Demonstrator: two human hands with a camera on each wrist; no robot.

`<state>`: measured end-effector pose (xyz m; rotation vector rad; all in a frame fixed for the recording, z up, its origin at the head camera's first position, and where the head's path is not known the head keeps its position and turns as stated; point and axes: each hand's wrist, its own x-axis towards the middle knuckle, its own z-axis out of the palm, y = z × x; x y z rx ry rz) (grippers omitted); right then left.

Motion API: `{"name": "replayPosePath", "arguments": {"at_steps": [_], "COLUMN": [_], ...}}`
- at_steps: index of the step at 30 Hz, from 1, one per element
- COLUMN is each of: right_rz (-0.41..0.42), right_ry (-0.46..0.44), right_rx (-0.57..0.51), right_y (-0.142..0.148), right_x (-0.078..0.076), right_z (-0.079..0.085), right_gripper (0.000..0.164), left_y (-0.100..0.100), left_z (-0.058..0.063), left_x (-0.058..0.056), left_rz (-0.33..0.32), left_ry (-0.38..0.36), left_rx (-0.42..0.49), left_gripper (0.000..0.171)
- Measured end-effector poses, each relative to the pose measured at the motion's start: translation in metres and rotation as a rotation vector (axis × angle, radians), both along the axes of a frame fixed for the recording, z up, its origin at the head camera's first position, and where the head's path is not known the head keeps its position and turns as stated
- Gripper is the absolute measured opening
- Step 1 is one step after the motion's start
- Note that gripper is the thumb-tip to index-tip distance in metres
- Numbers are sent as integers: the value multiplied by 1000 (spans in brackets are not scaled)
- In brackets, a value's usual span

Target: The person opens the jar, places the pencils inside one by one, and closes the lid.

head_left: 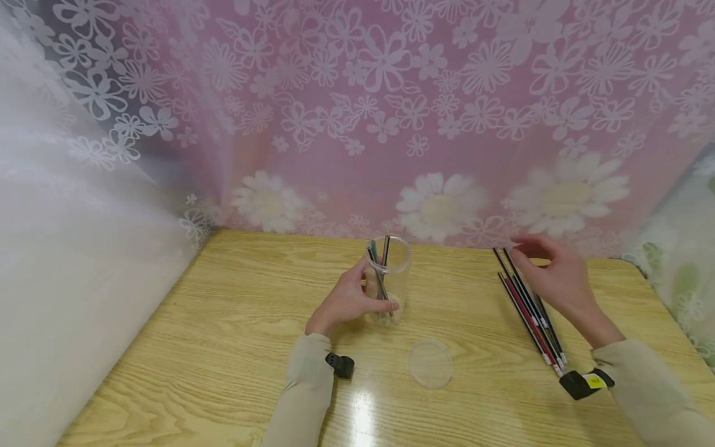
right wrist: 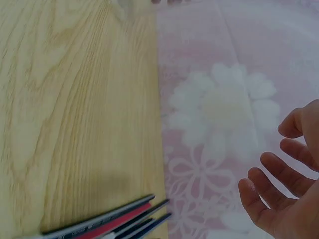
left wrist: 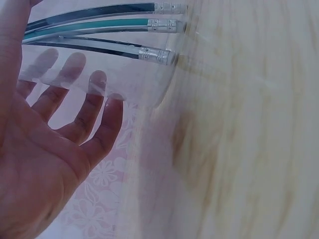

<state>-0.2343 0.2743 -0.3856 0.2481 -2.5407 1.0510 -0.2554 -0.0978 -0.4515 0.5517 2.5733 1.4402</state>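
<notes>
My left hand (head_left: pixel 349 299) grips a clear plastic jar (head_left: pixel 403 276) standing upright on the table, the thumb across its near side and fingers around the far side. Inside lean a few pencils (head_left: pixel 382 287), eraser ends down; one is teal (left wrist: pixel 104 26), the others dark. My right hand (head_left: pixel 558 282) hovers over the far end of a loose bundle of pencils, mostly black with one red pencil (head_left: pixel 519 301). Its fingers (right wrist: pixel 284 174) bend loosely and hold nothing. The bundle's eraser ends point toward me, and the hand hides part of it.
A round clear lid (head_left: pixel 430 364) lies flat in front of the jar. The wood-grain table (head_left: pixel 223 323) ends at a pink flowered curtain (head_left: pixel 335 155) behind. Pale curtains hang at the left and right.
</notes>
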Motion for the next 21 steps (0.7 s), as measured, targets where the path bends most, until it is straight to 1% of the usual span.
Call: {"name": "replayPosePath", "arguments": {"at_steps": [5,9,12,14,17,21], "right_rz": [-56,-89,-100,-100,-70,-22], "right_ry": [-32,-73,-113,-145,-205,-319], "right_rx": [51,72,80,97,138,200], "right_y": [18,31,40,45,52,63], "right_x": [-6,-11,-14,-17,-20,-24], "right_z": [-12,-23,-31,-37,-44,-51], "right_gripper": [31,33,36,39,43,50], "left_y": [-1,-1,-1,-1,-1,-1], "left_z": [0,1,1,1,2,3], "left_x": [0,-1,-1,-1,0,1], "left_rz": [6,6,2,4,3,2], "left_ry": [-7,-5,-3,-4,-9,-21], "left_rx": [3,3,4,2,5,10], "left_gripper": [74,79,79,78,77,74]}}
